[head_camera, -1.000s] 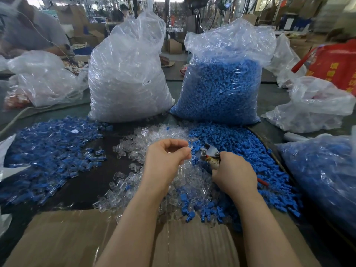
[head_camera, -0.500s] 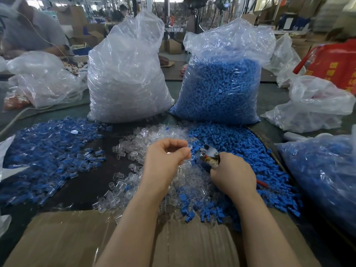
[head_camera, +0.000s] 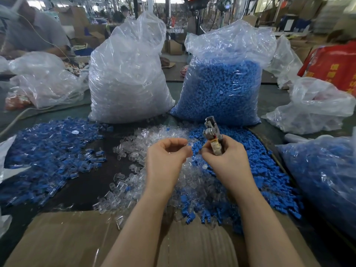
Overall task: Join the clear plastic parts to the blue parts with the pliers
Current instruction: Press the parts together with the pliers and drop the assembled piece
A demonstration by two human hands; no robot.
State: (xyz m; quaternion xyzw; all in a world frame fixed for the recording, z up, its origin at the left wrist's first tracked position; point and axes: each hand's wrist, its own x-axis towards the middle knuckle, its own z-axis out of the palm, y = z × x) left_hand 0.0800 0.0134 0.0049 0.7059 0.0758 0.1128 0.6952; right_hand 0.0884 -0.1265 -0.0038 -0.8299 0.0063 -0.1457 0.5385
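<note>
My right hand [head_camera: 225, 160] grips the metal pliers [head_camera: 212, 130] by their taped handles, jaws pointing up and away over the loose blue parts [head_camera: 256, 170]. My left hand [head_camera: 167, 157] hovers beside it with curled fingers, pinching a small clear part at its fingertips. Under both hands lies a heap of clear plastic parts [head_camera: 154, 135]. A pile of joined blue-and-clear pieces [head_camera: 50, 151] covers the table on the left.
Two tall plastic bags stand at the back: clear parts [head_camera: 127, 81] and blue parts [head_camera: 221, 89]. Another bag of blue pieces [head_camera: 325, 180] sits at the right. Flattened cardboard [head_camera: 63, 239] lies along the near edge. A person [head_camera: 32, 31] works at the far left.
My right hand has lifted and turned the pliers so the jaws now point upward. My left hand has stayed close to the same spot.
</note>
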